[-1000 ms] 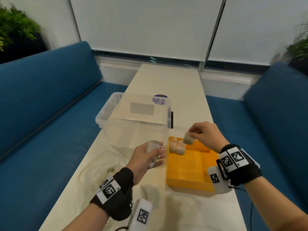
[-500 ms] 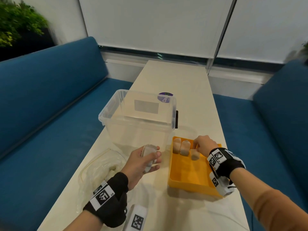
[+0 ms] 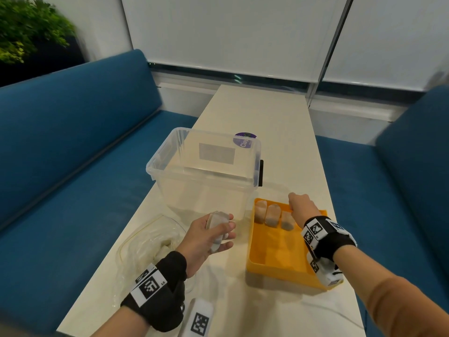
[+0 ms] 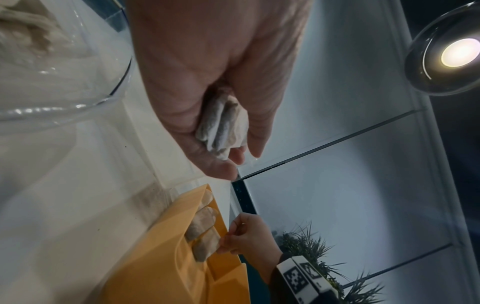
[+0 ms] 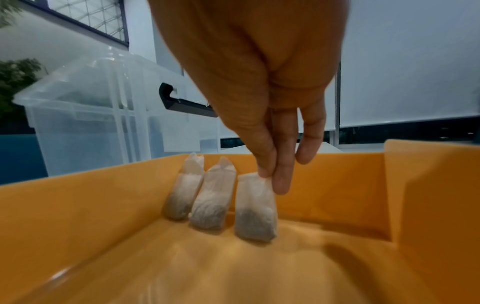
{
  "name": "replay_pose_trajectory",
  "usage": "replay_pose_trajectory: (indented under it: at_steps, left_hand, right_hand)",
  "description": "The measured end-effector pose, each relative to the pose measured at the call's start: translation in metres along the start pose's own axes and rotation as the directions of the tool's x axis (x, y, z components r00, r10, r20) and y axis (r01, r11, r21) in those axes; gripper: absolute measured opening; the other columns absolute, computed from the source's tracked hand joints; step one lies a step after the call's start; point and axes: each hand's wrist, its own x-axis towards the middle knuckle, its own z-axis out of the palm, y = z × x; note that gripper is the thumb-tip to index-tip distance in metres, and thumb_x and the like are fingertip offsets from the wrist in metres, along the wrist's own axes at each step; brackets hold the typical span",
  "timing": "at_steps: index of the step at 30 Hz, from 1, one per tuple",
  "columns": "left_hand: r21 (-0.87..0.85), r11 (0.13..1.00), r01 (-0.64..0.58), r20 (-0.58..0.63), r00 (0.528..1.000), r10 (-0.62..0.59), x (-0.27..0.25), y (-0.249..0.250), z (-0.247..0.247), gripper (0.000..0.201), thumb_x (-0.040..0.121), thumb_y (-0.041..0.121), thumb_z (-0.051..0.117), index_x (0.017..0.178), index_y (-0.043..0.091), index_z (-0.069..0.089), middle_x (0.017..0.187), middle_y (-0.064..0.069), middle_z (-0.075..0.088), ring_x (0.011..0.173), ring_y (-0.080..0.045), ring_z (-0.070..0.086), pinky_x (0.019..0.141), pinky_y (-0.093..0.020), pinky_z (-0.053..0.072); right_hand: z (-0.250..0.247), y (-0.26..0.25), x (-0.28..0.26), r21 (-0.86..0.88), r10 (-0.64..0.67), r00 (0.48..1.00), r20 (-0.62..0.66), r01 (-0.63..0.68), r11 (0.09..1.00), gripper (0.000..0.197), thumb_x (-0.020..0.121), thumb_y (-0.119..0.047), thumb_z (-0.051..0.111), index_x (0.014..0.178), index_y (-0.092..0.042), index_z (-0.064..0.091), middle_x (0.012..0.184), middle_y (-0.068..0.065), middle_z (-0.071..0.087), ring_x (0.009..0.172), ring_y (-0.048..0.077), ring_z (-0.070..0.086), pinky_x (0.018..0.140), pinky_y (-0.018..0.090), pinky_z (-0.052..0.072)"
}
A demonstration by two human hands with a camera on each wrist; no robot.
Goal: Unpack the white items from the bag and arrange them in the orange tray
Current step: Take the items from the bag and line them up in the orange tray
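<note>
The orange tray (image 3: pixel 274 271) lies on the table at the right. Three white sachets lean in a row against its far wall. My right hand (image 3: pixel 300 205) reaches down into the tray, and its thumb and forefinger pinch the top corner of the rightmost sachet (image 5: pixel 255 209), which stands on the tray floor (image 5: pixel 233 267). The other two sachets (image 5: pixel 183 195) (image 5: pixel 213 201) stand just left of it. My left hand (image 3: pixel 226 229) hovers left of the tray and grips a small bundle of white sachets (image 4: pixel 221 127). The clear plastic bag (image 3: pixel 150 242) lies crumpled near my left wrist.
A clear plastic storage box (image 3: pixel 206 171) with a black latch (image 5: pixel 182 102) stands just behind the tray and bag. Blue benches (image 3: pixel 73 166) run along both sides of the narrow white table (image 3: pixel 262 113). The tray's near half holds nothing.
My right hand came down from above the tray and set its sachet beside the two standing there. The left hand kept its bundle and barely moved.
</note>
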Motion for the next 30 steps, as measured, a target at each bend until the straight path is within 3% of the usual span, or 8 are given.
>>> replay_pose_trajectory:
  at_steps: [3, 6, 13, 16, 20, 23, 26, 30]
  left_hand:
    - [0.013, 1.000, 0.002, 0.006, 1.000, -0.003, -0.001, 0.000, 0.002, 0.033, 0.085, 0.020, 0.071, 0.116, 0.013, 0.063, 0.113, -0.010, 0.066, 0.099, -0.023, 0.069, 0.073, -0.027, 0.058]
    - [0.019, 1.000, 0.004, 0.008, 1.000, -0.004, -0.003, 0.001, 0.003, 0.035, 0.085, 0.021, 0.070, 0.118, 0.013, 0.062, 0.113, -0.010, 0.066, 0.099, -0.023, 0.068, 0.075, -0.028, 0.058]
    - [0.017, 1.000, 0.009, 0.005, 1.000, -0.009, -0.006, 0.001, 0.002, 0.033, 0.085, 0.019, 0.071, 0.116, 0.012, 0.064, 0.112, -0.010, 0.067, 0.097, -0.022, 0.069, 0.075, -0.029, 0.058]
    - [0.009, 1.000, 0.008, -0.001, 1.000, -0.008, -0.008, 0.000, 0.001, 0.033, 0.084, 0.020, 0.071, 0.115, 0.012, 0.064, 0.113, -0.011, 0.067, 0.096, -0.022, 0.070, 0.074, -0.028, 0.058]
    - [-0.041, 0.998, 0.040, 0.015, 0.999, -0.039, -0.011, 0.002, 0.005, 0.034, 0.090, 0.032, 0.062, 0.116, 0.010, 0.063, 0.109, -0.011, 0.068, 0.093, -0.021, 0.069, 0.075, -0.031, 0.058]
    - [-0.145, 0.982, 0.125, 0.060, 0.991, -0.117, -0.011, 0.006, 0.009, 0.049, 0.093, 0.048, 0.049, 0.117, 0.008, 0.062, 0.108, -0.012, 0.072, 0.091, -0.022, 0.069, 0.074, -0.033, 0.059]
    - [-0.205, 0.956, 0.210, 0.140, 0.973, -0.183, -0.012, 0.011, 0.014, 0.066, 0.091, 0.061, 0.035, 0.122, 0.008, 0.059, 0.111, -0.012, 0.072, 0.093, -0.022, 0.071, 0.075, -0.033, 0.060]
    - [-0.193, 0.943, 0.272, 0.217, 0.949, -0.230, -0.016, 0.015, 0.022, 0.081, 0.086, 0.071, 0.025, 0.126, 0.009, 0.057, 0.113, -0.012, 0.071, 0.097, -0.023, 0.071, 0.077, -0.034, 0.060]
  right_hand:
    - [-0.001, 0.002, 0.002, 0.055, -0.011, 1.000, -0.003, 0.011, 0.998, 0.017, 0.088, 0.004, 0.041, 0.088, -0.012, 0.043, 0.093, 0.015, 0.056, 0.072, 0.025, 0.049, 0.055, 0.025, 0.035]
    - [-0.002, 0.004, 0.002, 0.079, -0.018, 1.000, -0.006, 0.018, 0.997, 0.016, 0.087, 0.004, 0.041, 0.085, -0.012, 0.046, 0.091, 0.015, 0.058, 0.071, 0.026, 0.051, 0.057, 0.027, 0.038]
    - [-0.009, -0.003, -0.003, -0.042, -0.013, 0.999, -0.044, 0.012, 0.999, 0.014, 0.091, 0.002, 0.043, 0.093, -0.012, 0.041, 0.088, 0.010, 0.050, 0.083, 0.029, 0.058, 0.075, 0.036, 0.049]
    - [-0.020, -0.003, -0.007, -0.070, -0.008, 0.998, -0.060, 0.004, 0.998, 0.016, 0.091, 0.001, 0.047, 0.104, -0.009, 0.045, 0.097, 0.013, 0.054, 0.084, 0.029, 0.057, 0.078, 0.036, 0.049]
    - [-0.047, -0.008, -0.019, 0.015, -0.024, 0.994, -0.108, 0.026, 1.000, 0.008, 0.093, -0.007, 0.050, 0.100, -0.010, 0.047, 0.099, 0.014, 0.058, 0.083, 0.029, 0.058, 0.079, 0.037, 0.050]
    - [-0.067, -0.023, -0.040, 0.129, -0.110, 0.985, -0.136, 0.128, 0.983, 0.004, 0.092, -0.014, 0.055, 0.095, -0.011, 0.054, 0.096, 0.011, 0.062, 0.082, 0.026, 0.059, 0.077, 0.035, 0.052]
    - [-0.082, -0.047, -0.073, 0.270, -0.272, 0.956, -0.113, 0.293, 0.917, 0.012, 0.091, -0.021, 0.059, 0.100, -0.014, 0.061, 0.095, 0.003, 0.065, 0.084, 0.016, 0.059, 0.076, 0.026, 0.051]
    - [-0.087, -0.079, -0.108, 0.373, -0.420, 0.902, -0.099, 0.425, 0.825, 0.022, 0.088, -0.034, 0.063, 0.104, -0.019, 0.066, 0.088, -0.002, 0.065, 0.072, 0.005, 0.056, 0.067, 0.017, 0.045]
